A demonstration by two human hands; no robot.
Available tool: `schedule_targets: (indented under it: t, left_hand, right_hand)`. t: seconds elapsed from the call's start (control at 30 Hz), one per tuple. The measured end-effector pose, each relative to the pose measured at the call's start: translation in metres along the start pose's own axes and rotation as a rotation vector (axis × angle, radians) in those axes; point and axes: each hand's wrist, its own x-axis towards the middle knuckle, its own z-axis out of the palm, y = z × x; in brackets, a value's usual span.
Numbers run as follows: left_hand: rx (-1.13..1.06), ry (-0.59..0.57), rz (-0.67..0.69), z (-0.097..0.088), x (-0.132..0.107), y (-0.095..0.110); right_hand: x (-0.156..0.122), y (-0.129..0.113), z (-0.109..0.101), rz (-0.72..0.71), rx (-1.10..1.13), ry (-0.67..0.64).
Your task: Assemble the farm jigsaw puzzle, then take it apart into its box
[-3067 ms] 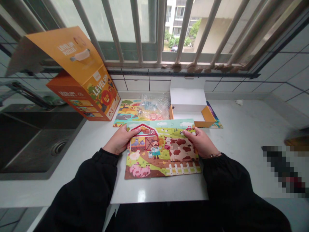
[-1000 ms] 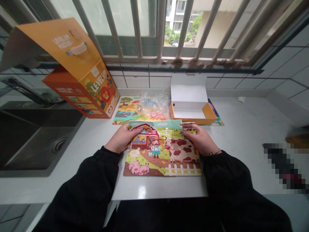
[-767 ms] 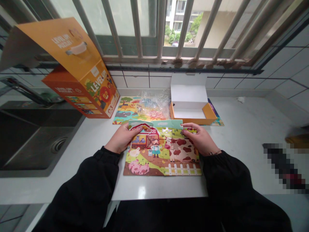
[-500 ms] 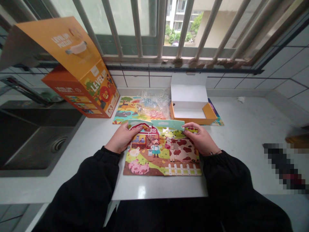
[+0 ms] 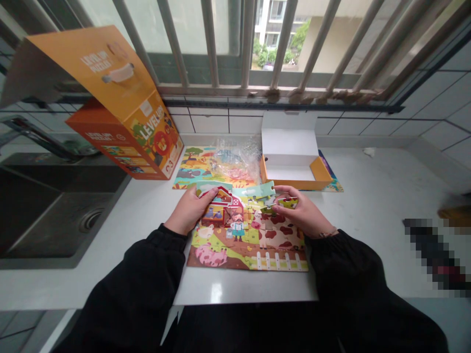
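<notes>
A farm-scene jigsaw puzzle (image 5: 231,247) with a barn, a farmer, a cow and a pig lies near the counter's front edge. My left hand (image 5: 188,210) is closed on its upper left corner, thumb on the barn roof. At the upper right, my right hand (image 5: 304,213) pinches green jigsaw pieces (image 5: 271,208) that stand tilted and partly loose from the rest. A pale blue sky strip (image 5: 260,189) beside those fingers is also tilted out of line. My right fingers hide part of the pieces.
Behind the puzzle lie an animal picture sheet (image 5: 189,169) with a crumpled clear plastic bag (image 5: 237,156) on it, and an open orange-and-white box (image 5: 289,169). A tall orange puzzle box (image 5: 154,139) stands open at left beside the sink (image 5: 47,220). A pixelated dark object (image 5: 436,257) is at right.
The puzzle's upper right has broken up: the sky strip has tilted and shifted left, and green pieces have come away in my right hand. My left hand keeps its hold.
</notes>
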Motion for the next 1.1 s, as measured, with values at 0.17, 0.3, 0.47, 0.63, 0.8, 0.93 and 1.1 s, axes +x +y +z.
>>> schedule_targets:
  t: [0.17,0.3,0.47,0.63,0.8,0.93,1.1]
  left_hand:
    - [0.091,-0.017,0.087,0.002,-0.005,0.01]
    - [0.137,-0.113,0.155,0.001,-0.008,0.015]
    - [0.132,-0.113,0.115,0.001,-0.007,0.012]
    - [0.12,0.015,0.129,0.002,-0.003,0.008]
    - [0.06,0.086,0.12,0.005,-0.007,0.017]
    - [-0.005,0.207,0.073,0.007,-0.011,0.022]
    - [-0.141,0.236,0.057,0.005,-0.006,0.011]
  right_hand:
    - [0.001,0.002,0.001,-0.024,-0.041,-0.052]
    - [0.001,0.002,0.003,-0.072,-0.142,-0.026]
    - [0.002,0.002,0.003,-0.032,-0.136,0.031]
    - [0.003,0.002,0.002,-0.021,-0.136,0.158]
    - [0.001,-0.001,0.002,-0.004,-0.131,0.233]
    - [0.001,0.0,0.001,-0.004,-0.099,0.293]
    - [0.001,0.0,-0.002,-0.011,-0.103,0.388]
